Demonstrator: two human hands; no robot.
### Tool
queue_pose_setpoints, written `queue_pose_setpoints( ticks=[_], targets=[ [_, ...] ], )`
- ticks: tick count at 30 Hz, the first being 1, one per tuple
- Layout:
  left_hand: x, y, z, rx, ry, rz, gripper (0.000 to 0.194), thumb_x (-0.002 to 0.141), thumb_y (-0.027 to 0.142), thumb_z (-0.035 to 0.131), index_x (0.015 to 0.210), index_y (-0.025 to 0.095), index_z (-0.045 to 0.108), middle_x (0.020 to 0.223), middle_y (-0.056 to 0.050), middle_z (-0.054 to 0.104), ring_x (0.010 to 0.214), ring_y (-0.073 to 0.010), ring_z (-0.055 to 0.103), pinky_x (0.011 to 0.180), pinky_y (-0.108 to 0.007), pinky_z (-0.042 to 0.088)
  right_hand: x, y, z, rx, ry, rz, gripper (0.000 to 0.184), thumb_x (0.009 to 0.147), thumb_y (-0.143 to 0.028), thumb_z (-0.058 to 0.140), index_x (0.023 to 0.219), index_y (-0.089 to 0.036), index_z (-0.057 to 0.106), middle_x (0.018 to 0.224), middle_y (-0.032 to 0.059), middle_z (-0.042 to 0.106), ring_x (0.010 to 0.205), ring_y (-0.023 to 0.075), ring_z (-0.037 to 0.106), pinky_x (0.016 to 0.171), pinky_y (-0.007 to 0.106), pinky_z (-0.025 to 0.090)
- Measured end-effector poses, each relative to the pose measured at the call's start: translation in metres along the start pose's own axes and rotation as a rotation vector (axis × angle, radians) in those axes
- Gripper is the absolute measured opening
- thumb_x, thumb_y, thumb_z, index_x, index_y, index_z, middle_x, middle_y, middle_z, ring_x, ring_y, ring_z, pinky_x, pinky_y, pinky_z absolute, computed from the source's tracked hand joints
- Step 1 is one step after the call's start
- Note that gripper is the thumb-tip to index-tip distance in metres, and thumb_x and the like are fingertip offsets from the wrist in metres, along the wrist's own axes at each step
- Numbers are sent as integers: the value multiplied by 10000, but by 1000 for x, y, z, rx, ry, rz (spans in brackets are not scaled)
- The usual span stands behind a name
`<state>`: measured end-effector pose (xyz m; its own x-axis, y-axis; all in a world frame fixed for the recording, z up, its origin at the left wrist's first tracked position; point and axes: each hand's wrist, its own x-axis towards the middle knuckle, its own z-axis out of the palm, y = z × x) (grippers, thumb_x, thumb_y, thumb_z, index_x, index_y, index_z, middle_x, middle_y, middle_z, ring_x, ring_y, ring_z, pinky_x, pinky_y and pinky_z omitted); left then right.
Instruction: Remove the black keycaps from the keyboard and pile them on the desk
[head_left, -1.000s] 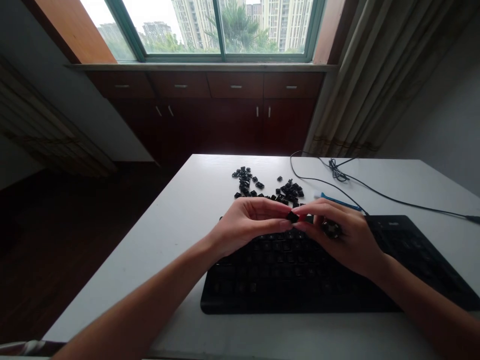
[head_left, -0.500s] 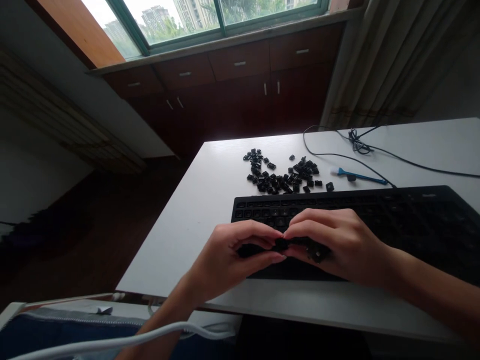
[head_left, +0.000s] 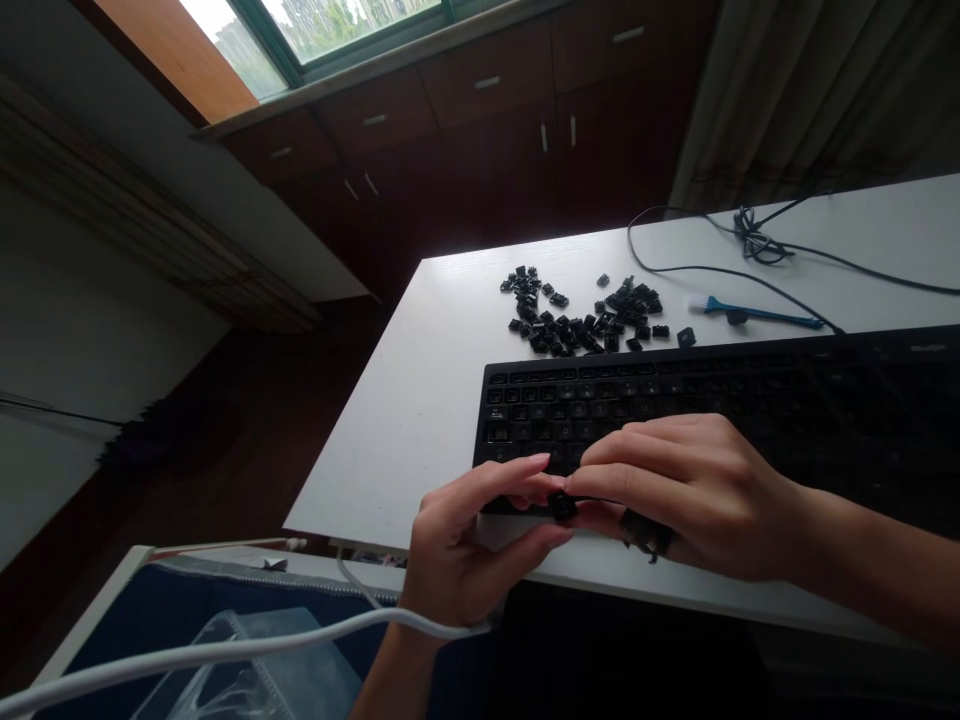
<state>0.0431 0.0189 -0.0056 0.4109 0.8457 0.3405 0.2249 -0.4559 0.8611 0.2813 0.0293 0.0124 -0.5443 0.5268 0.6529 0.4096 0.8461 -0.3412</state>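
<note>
A small black keycap sits between my two hands above the keyboard's front edge. My right hand pinches its right side with thumb and forefinger. A second small dark piece is tucked under that hand's curled fingers; its kind is unclear. My left hand closes loosely around the keycap, thumb below and a fingertip at its top, while the forefinger is lifted off. Under and behind the hands lies a black keyboard, partly hidden by them; some of its key places look bare.
Behind the keyboard lies a pile of loose black keycaps. Farther right are a blue-handled brush, a single keycap and a black cable. A white cord crosses the near left, above a clear plastic bag.
The view has tilted down and shifted left. My left forefinger has lifted and the left grip has loosened around the keycap, which shows more. Both hands now sit nearer the table's front edge.
</note>
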Motion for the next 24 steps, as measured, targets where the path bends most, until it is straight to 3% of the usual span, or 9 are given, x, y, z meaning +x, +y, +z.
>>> queue_pose_setpoints(
  ticks=[24],
  targets=[
    [4, 1, -4, -75, -15, 38, 484, 718, 80, 831, 1167, 213, 706, 960, -55, 772, 845, -178, 704, 765, -265, 583, -1, -1, -1, 2, -50, -32, 162, 929, -174, 646, 1085, -133, 637, 903, 48, 727, 709, 127, 664, 630, 259, 526]
  ],
)
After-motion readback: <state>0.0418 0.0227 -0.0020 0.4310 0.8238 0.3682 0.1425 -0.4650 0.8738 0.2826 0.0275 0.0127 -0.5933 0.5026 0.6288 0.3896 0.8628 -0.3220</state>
